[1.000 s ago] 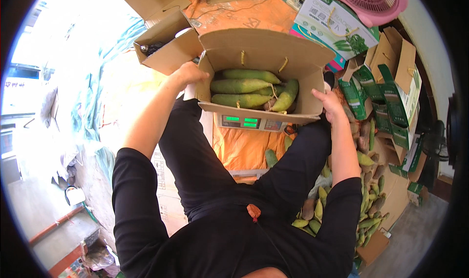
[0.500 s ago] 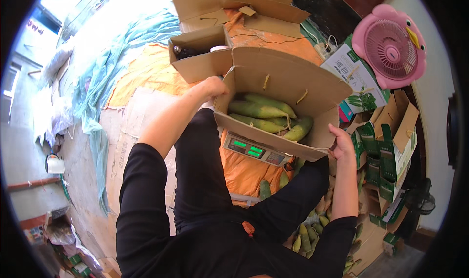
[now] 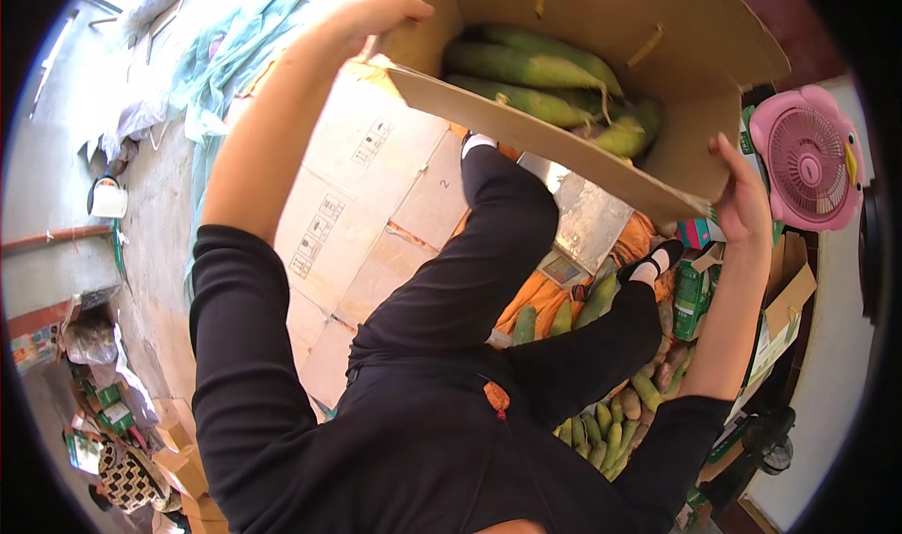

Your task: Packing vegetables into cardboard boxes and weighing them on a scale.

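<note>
I hold an open cardboard box [image 3: 545,132] up in front of me, off the scale. Inside lie several long green radishes [image 3: 536,66], pale at the tips with thin roots. My left hand [image 3: 387,15] grips the box's left end, its fingers partly hidden behind the wall. At the opposite end, my right hand [image 3: 744,192] is closed on the right wall, thumb up along the edge. Below the box, the scale [image 3: 594,216] with a bare metal platform sits on orange cloth between my feet.
Loose green radishes [image 3: 606,433] are heaped by my right leg. Flattened cardboard [image 3: 352,224] covers the floor to the left. A pink fan [image 3: 806,158] and green-and-white cartons [image 3: 693,299] stand at the right. Teal netting [image 3: 218,74] lies at the far left.
Both hands have lifted the box of radishes off the scale, up and to the right. My body has turned, and the scale's platform now shows.
</note>
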{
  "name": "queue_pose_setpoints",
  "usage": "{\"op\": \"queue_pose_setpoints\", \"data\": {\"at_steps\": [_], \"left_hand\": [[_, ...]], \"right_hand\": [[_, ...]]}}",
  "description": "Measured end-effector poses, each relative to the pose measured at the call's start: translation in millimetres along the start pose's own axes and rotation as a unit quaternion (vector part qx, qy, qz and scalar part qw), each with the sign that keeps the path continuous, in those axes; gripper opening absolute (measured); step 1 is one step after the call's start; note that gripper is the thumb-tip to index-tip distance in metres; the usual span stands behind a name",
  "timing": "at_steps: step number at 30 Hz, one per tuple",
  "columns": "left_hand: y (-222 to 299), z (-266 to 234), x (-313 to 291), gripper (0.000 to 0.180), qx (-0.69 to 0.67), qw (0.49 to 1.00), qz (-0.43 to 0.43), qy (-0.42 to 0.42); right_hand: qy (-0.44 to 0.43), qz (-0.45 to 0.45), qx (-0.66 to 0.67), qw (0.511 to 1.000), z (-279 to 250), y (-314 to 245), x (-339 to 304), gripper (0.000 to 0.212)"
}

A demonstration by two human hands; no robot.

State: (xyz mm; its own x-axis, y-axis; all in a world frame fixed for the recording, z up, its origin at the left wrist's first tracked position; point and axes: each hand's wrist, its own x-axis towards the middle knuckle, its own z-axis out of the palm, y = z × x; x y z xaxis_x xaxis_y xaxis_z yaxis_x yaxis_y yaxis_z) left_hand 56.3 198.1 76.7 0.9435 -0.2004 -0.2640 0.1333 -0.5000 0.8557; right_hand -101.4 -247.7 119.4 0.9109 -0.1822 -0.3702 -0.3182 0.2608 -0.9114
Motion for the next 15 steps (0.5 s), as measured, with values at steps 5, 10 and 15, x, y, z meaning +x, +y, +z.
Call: {"op": "queue_pose_setpoints", "data": {"at_steps": [5, 10, 15], "left_hand": [[-58, -72, -72, 0.031, -0.028, 0.998, -0.035, 0.048], [-161, -116, -161, 0.031, -0.055, 0.976, -0.131, 0.164], [-281, -139, -262, 0.029, -0.072, 0.938, -0.258, 0.219]], "right_hand": [[-0.106, 0.033, -0.073, 0.991, 89, 21, 24, 0.02], [-0.171, 0.078, -0.168, 0.968, 185, 107, 29, 0.03], [-0.217, 0.184, -0.248, 0.926, 273, 197, 3, 0.034]]}}
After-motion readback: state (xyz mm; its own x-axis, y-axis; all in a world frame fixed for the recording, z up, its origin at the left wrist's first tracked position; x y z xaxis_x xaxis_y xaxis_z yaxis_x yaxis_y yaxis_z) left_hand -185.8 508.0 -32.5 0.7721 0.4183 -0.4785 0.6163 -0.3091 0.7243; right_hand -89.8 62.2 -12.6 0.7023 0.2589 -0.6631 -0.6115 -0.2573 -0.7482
